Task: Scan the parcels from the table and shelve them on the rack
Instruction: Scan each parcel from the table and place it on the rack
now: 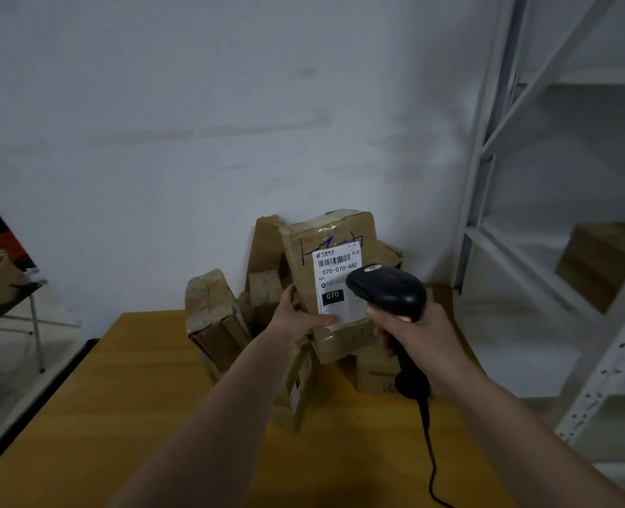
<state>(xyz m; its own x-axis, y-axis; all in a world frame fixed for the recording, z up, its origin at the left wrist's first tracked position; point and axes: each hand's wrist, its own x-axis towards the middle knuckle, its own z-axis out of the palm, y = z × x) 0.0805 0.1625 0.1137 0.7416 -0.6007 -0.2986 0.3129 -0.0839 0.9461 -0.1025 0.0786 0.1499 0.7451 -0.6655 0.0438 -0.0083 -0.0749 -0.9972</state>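
Observation:
My left hand [298, 319] grips a brown cardboard parcel [333, 236] by its lower left edge, holding it upright above the table. Its white label [338, 276] with a barcode and "070-070-A80" faces me. My right hand [413, 335] grips the handle of a black barcode scanner [388, 287], whose head points at the label from close in front and covers part of it. The scanner's cable [430, 456] trails down to the bottom edge. Several more brown parcels [215, 317] are heaped on the yellow wooden table [127, 405] behind and below the held one.
A white metal rack [501, 148] stands at the right, with one cardboard box [600, 262] on a shelf. A white wall runs behind the table. At the far left, a small dark table [6, 298] carries boxes.

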